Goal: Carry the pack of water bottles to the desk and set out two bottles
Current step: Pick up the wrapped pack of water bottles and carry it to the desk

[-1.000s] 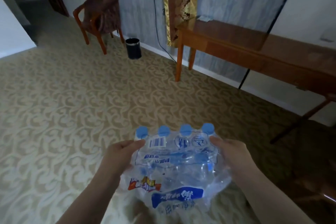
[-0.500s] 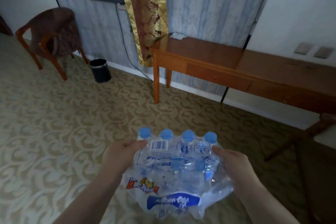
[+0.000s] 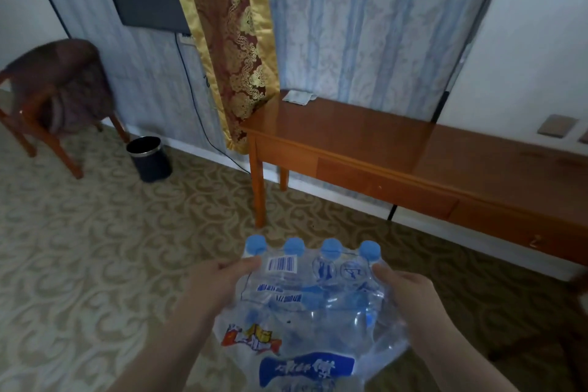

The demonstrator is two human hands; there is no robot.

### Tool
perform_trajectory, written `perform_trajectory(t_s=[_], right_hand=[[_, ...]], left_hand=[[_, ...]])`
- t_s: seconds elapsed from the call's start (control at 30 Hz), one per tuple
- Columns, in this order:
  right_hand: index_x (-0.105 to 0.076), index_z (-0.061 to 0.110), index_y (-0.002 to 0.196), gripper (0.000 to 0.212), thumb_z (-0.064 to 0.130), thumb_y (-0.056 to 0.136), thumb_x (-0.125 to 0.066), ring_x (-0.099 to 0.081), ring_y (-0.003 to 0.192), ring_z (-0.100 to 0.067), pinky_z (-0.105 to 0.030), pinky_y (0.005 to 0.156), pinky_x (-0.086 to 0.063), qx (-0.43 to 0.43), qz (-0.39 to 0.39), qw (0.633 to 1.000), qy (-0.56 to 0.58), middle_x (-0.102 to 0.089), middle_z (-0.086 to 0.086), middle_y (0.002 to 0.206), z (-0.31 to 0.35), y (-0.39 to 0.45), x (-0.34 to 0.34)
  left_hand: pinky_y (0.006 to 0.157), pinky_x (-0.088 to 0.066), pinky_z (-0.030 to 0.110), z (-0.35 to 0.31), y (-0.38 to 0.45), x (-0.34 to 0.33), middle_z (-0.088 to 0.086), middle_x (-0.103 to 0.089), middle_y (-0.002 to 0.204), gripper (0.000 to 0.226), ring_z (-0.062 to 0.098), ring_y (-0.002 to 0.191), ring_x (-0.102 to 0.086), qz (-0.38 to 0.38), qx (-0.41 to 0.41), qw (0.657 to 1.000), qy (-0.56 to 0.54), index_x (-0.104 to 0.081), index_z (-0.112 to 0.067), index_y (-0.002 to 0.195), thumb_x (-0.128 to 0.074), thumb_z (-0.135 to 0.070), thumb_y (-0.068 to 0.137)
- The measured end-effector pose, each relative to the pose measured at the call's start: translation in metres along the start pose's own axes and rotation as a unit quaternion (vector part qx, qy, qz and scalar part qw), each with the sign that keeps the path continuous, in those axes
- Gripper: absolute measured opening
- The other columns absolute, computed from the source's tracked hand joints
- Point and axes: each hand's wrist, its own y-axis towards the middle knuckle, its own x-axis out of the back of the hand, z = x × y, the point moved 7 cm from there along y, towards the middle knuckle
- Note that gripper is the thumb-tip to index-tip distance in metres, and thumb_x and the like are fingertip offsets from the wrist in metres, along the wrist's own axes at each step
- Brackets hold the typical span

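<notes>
I hold a shrink-wrapped pack of water bottles (image 3: 310, 302) low in front of me, its row of blue caps pointing away. My left hand (image 3: 216, 283) grips the pack's left side and my right hand (image 3: 405, 291) grips its right side. The long wooden desk (image 3: 381, 137) stands against the wall ahead and to the right, with the pack still above the carpet, short of the desk's front edge.
A small white paper (image 3: 297, 95) lies at the desk's back left corner. A black waste bin (image 3: 149, 158) and a wooden chair (image 3: 54, 102) stand to the left on the patterned carpet. A gold and red curtain (image 3: 235, 51) hangs beside the desk.
The desk has grown larger and shifted toward the centre of view as I move closer. The chair and bin slid left. Both hands keep the same grip on the pack.
</notes>
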Motion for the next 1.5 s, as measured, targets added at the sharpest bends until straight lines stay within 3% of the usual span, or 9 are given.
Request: perform_trajectory(t_s=[0.13,0.27,0.4,0.7,0.87,1.0,1.17,1.3,1.5], right_hand=[[-0.071,0.011,0.073,0.02,0.027,0.085,-0.07,-0.069,0.059,-0.021,-0.032,0.049,-0.048,0.012,0.009,1.0,-0.006,-0.072,0.001,0.05,0.054,0.061,-0.026],[-0.074,0.002,0.082,0.024,0.026,0.085,-0.071,-0.074,0.062,-0.029,-0.037,0.061,-0.058,0.002,0.036,0.999,-0.025,-0.077,-0.012,0.065,0.101,0.129,-0.062],[-0.071,-0.007,0.09,0.032,0.025,0.083,-0.073,-0.072,0.079,-0.042,-0.058,0.079,-0.057,-0.017,0.012,1.0,-0.021,-0.073,-0.03,0.088,0.141,0.195,-0.097],[-0.073,0.008,0.06,0.032,0.028,0.085,-0.072,-0.062,0.036,-0.013,-0.03,0.049,-0.05,0.025,-0.032,0.997,0.059,-0.065,-0.001,0.042,0.253,0.336,-0.139],[-0.073,0.001,0.078,0.03,0.03,0.085,-0.071,-0.076,0.068,-0.032,-0.048,0.072,-0.061,0.045,-0.027,0.994,0.091,-0.077,-0.016,0.071,0.318,0.419,-0.146],[-0.072,-0.004,0.08,0.032,0.028,0.085,-0.071,-0.073,0.075,-0.043,-0.06,0.077,-0.058,0.053,-0.049,0.995,0.068,-0.076,-0.022,0.075,0.353,0.481,-0.148],[-0.074,0.004,0.066,0.03,0.027,0.083,-0.073,-0.074,0.074,-0.041,-0.06,0.077,-0.058,0.036,-0.076,0.995,0.055,-0.076,-0.016,0.067,0.388,0.543,-0.158],[-0.075,0.0,0.074,0.033,0.033,0.08,-0.074,-0.071,0.077,-0.046,-0.061,0.08,-0.056,0.032,-0.096,0.994,0.036,-0.075,-0.022,0.074,0.406,0.577,-0.174],[-0.074,-0.002,0.077,0.036,0.034,0.08,-0.074,-0.069,0.085,-0.049,-0.064,0.082,-0.053,0.012,-0.159,0.986,0.052,-0.072,-0.029,0.082,0.414,0.601,-0.19]], left_hand=[[0.061,-0.056,0.032,-0.032,0.056,-0.007,0.005,-0.076,0.065,0.015,0.023,0.065,-0.072,-0.012,0.006,1.0,-0.016,-0.076,-0.018,0.067,-0.08,-0.032,0.071],[0.064,-0.053,0.035,-0.066,0.13,-0.012,0.018,-0.076,0.076,0.023,0.03,0.069,-0.071,-0.026,0.024,0.999,-0.025,-0.078,-0.005,0.076,-0.08,-0.029,0.073],[0.051,-0.049,0.028,-0.113,0.221,-0.02,0.007,-0.073,0.06,0.027,0.023,0.055,-0.067,0.001,0.027,1.0,-0.005,-0.073,-0.006,0.065,-0.078,-0.032,0.073],[0.06,-0.055,0.031,-0.268,0.393,-0.05,0.0,-0.077,0.077,0.036,0.019,0.071,-0.072,0.039,-0.045,0.997,0.051,-0.078,-0.025,0.076,-0.08,-0.054,0.056],[0.072,-0.058,0.045,-0.34,0.47,-0.088,0.009,-0.076,0.074,0.027,0.029,0.071,-0.072,0.041,-0.063,0.996,0.037,-0.078,-0.026,0.063,-0.082,-0.051,0.057],[0.077,-0.058,0.049,-0.371,0.524,-0.121,0.014,-0.077,0.075,0.021,0.034,0.076,-0.073,0.067,-0.047,0.997,0.002,-0.079,-0.018,0.079,-0.08,-0.036,0.07],[0.048,-0.055,0.026,-0.398,0.586,-0.146,0.006,-0.076,0.065,0.017,0.021,0.056,-0.073,0.073,-0.027,0.997,-0.015,-0.078,-0.016,0.079,-0.08,-0.031,0.072],[0.046,-0.05,0.023,-0.409,0.629,-0.154,0.003,-0.075,0.058,0.017,0.018,0.054,-0.071,0.076,-0.011,0.997,0.002,-0.077,-0.018,0.076,-0.08,-0.034,0.072],[0.072,-0.059,0.041,-0.44,0.68,-0.16,0.01,-0.077,0.069,0.021,0.028,0.063,-0.074,0.137,-0.022,0.989,0.044,-0.079,-0.013,0.075,-0.081,-0.033,0.069]])
